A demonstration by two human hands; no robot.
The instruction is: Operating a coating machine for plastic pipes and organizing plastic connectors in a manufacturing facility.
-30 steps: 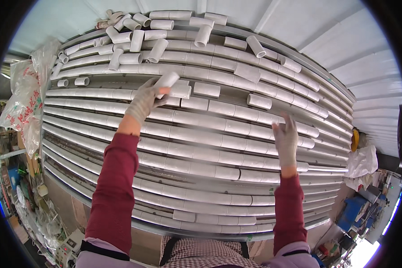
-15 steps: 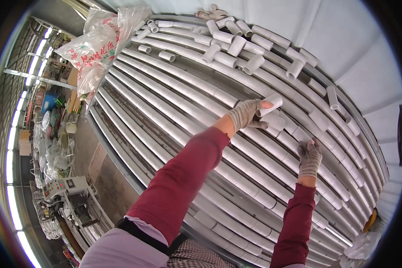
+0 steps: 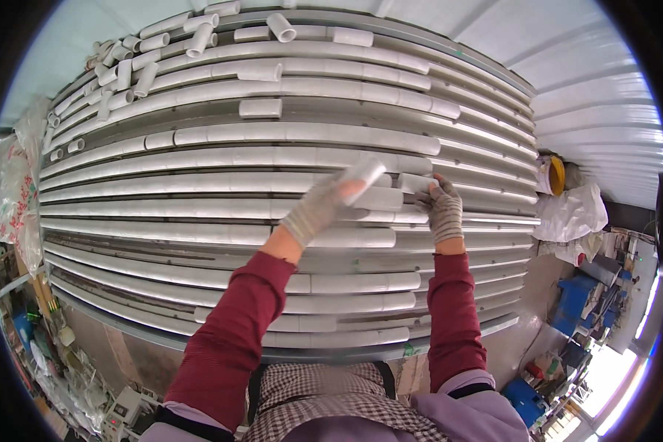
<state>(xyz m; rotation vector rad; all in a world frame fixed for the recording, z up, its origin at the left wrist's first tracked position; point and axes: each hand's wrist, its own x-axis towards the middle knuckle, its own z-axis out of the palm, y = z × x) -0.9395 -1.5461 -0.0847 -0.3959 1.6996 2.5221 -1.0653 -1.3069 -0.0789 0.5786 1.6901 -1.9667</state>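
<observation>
Left hand [image 3: 320, 206]: grey glove, thumb tip bare. Fingers closed on a short white tube [image 3: 368, 177], which is raised over the rows and tilted, its far end pointing up and to the right; the tube is slightly blurred. A second tube [image 3: 381, 199] is just below it, roughly level; cannot tell whether the left fingers also touch this one.

Right hand [image 3: 446, 210]: matching glove, fingers curled in and pinching the right end of a third tube [image 3: 414, 183]. This one is nearly level, just right of the left hand's tube.

Support: ribbed metal tabletop [image 3: 493, 158], its grooves running left to right. Rows of white tubes [image 3: 236, 136] lie end to end in the grooves, their right ends uneven. One loose tube [image 3: 260, 108] lies in a groove beyond the hands; a jumbled cluster of tubes [image 3: 146, 77] lies at the far left, some across others.

Surroundings: printed clear plastic bag [image 3: 7, 199] at the left edge; whitish plastic sack [image 3: 578, 214] beyond the right edge. Person wears maroon sleeves [image 3: 236, 328] and a checked apron [image 3: 317, 390].
</observation>
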